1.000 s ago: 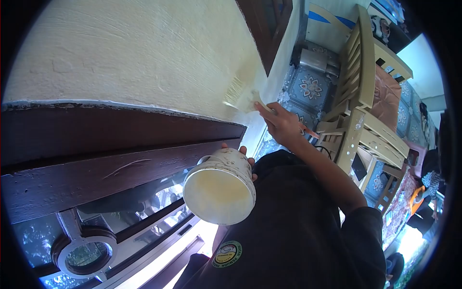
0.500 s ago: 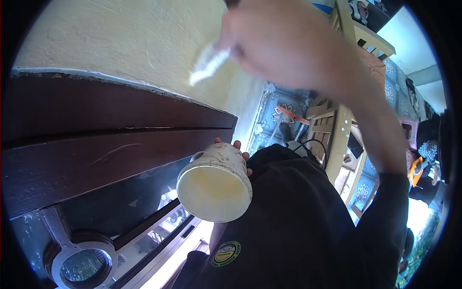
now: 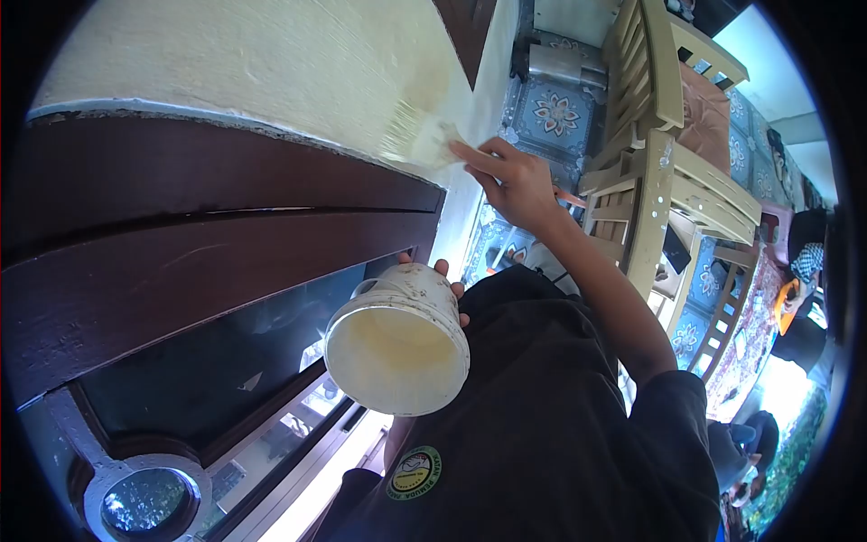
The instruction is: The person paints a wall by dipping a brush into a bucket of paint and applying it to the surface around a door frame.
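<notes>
My right hand [image 3: 515,181] is closed on the handle of a wide paintbrush [image 3: 420,135]. The pale bristles lie against the cream wall [image 3: 253,68], just above the dark brown wooden frame [image 3: 226,181]. Around the far side of a white bucket [image 3: 397,357] my left hand [image 3: 452,289] is wrapped, with only its fingertips showing. The bucket is tilted so that its mouth faces the camera, and pale yellow paint coats its inside. Specks mark its outer wall.
Below the frame is a window [image 3: 217,379] with a round ornament [image 3: 144,501]. A cream wooden bench [image 3: 655,208] stands on the right over blue patterned tiles [image 3: 551,113]. Other people [image 3: 754,443] are at the far right. A dark frame corner [image 3: 468,36] juts in at the top.
My right hand swung up and left across the view with the brush, then came back down to the wall above the frame. The bucket has shifted slightly left in view.
</notes>
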`<state>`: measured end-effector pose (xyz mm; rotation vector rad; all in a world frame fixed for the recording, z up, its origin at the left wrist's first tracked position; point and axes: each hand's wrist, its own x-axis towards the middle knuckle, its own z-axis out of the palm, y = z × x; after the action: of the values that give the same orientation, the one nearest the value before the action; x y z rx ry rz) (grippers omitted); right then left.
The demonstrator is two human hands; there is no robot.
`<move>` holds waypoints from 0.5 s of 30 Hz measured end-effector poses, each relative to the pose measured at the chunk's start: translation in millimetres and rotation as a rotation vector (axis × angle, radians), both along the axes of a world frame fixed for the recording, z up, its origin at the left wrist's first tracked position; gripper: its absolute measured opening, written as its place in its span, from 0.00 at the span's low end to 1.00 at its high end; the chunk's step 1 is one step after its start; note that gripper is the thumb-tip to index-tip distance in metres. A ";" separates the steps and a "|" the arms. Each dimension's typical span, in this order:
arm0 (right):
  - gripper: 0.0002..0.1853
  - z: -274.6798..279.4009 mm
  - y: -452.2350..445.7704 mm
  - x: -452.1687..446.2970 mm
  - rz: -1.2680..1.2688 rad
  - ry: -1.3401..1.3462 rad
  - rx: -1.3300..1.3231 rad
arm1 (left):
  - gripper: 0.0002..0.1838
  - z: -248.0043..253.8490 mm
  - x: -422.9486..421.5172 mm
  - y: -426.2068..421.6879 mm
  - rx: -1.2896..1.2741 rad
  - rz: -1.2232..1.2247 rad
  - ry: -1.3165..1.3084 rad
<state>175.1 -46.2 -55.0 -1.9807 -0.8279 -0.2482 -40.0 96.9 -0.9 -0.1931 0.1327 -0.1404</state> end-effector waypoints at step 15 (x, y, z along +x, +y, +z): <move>0.07 240.2 -21.9 53.9 0.098 -0.362 -0.485 | 0.40 17.7 -3.0 -16.5 0.032 0.095 -0.001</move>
<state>229.0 -68.1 185.2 -2.3726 -1.3114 -0.3843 -43.0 80.3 16.8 -0.1671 0.1243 -0.0438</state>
